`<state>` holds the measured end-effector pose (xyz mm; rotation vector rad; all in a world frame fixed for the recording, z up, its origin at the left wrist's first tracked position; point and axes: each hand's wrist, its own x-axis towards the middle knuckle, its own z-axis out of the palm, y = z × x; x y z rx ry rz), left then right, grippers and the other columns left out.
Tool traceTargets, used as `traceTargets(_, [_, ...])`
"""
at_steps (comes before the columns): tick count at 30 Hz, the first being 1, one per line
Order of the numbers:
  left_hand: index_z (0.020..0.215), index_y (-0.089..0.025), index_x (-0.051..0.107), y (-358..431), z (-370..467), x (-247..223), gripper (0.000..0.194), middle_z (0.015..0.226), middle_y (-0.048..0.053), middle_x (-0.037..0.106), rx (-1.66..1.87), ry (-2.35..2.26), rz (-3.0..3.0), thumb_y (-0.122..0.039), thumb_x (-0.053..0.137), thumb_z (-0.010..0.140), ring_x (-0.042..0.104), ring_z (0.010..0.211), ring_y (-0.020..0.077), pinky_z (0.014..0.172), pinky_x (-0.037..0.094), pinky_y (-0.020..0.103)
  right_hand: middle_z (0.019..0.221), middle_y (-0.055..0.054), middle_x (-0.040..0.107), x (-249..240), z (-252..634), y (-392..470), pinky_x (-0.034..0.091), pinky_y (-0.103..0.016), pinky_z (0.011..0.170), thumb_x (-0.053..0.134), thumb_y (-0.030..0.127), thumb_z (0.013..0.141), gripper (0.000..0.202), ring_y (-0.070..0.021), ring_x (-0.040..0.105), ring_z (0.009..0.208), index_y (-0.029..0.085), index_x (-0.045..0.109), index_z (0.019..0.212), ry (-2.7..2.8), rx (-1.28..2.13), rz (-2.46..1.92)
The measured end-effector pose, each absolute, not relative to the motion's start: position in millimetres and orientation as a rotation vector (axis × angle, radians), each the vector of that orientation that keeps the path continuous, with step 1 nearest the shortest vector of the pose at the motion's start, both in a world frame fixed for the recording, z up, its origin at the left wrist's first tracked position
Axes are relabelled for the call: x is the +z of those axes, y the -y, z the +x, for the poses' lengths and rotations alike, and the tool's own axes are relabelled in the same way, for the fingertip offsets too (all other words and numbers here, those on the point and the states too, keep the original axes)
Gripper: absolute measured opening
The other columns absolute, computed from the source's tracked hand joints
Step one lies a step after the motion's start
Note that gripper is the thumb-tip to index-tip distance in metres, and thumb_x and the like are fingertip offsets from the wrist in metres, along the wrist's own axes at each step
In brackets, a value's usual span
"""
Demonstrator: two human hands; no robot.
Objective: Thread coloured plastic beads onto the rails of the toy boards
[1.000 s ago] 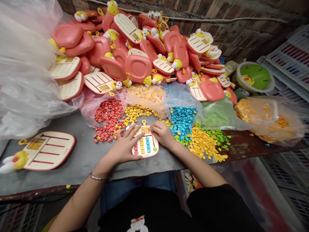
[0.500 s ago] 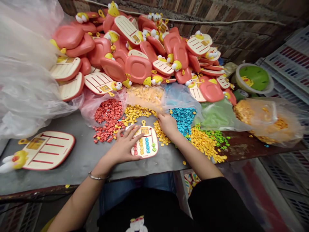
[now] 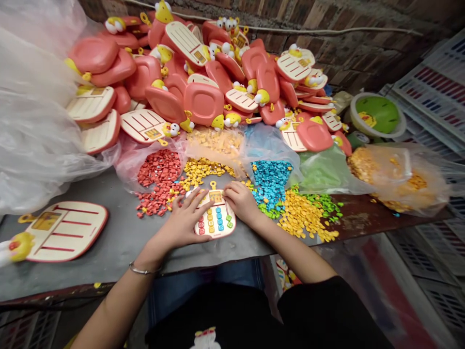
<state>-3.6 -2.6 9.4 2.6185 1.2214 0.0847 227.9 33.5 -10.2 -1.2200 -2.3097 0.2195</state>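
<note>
We hold the board (image 3: pixel 215 230) in our left hand's (image 3: pixel 181 220) widespread grip. Right of it, our right hand (image 3: pixel 241 201) bunches, its hold unclear.

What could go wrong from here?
The loose yellow pieces lie close to the table's front edge, so the right forearm might knock some off. They also touch the green pieces, so colours could mix. The heaped red-backed boards overlap at odd tilts; one might slide onto the bags in front.
</note>
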Motion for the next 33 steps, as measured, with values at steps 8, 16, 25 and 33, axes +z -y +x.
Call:
traceTargets(8, [0.151,-0.032,0.035,2.5,-4.3,8.4,0.089,0.162,0.009,0.02,0.103,-1.216,2.606,-0.069,0.063,0.075,0.015,0.147,0.0379,0.109,0.012,0.052,0.083,-0.004,0.065,23.5,258.4,-29.2,0.044,-0.028,0.076,0.06,0.023,0.093,0.016,-0.0176,0.058,0.081,0.018,0.064,0.078,2.447,0.588,-1.135])
traceTargets(16, [0.15,-0.032,0.036,1.6,-5.0,8.3,0.089,0.162,0.009,0.021,0.116,-1.207,2.578,-0.07,0.063,0.074,0.014,0.147,0.0386,0.109,0.012,0.052,0.098,-0.01,0.067,9.7,311.0,-48.2,0.044,-0.033,0.084,0.053,0.008,0.088,0.018,-0.0245,0.057,0.097,0.018,0.067,0.093,2.345,0.245,-1.74])
traceTargets(25, [0.15,-0.031,0.035,2.2,-4.0,10.7,0.09,0.163,0.009,0.017,0.084,-1.201,2.587,-0.068,0.064,0.074,0.014,0.147,0.0376,0.11,0.012,0.053,0.088,-0.004,0.067,17.3,273.1,-50.8,0.047,-0.028,0.072,0.06,0.015,0.085,0.008,-0.0171,0.062,0.08,0.017,0.067,0.088,1.967,0.969,-1.369])
traceTargets(33, [0.15,-0.03,0.036,2.3,-4.0,11.9,0.088,0.163,0.009,0.016,0.069,-1.203,2.588,-0.068,0.064,0.075,0.014,0.147,0.0375,0.11,0.011,0.054,0.086,-0.003,0.061,17.1,232.4,-61.4,0.044,-0.03,0.082,0.068,0.009,0.08,0.008,-0.0172,0.057,0.087,0.016,0.067,0.077,2.162,0.734,-1.352])
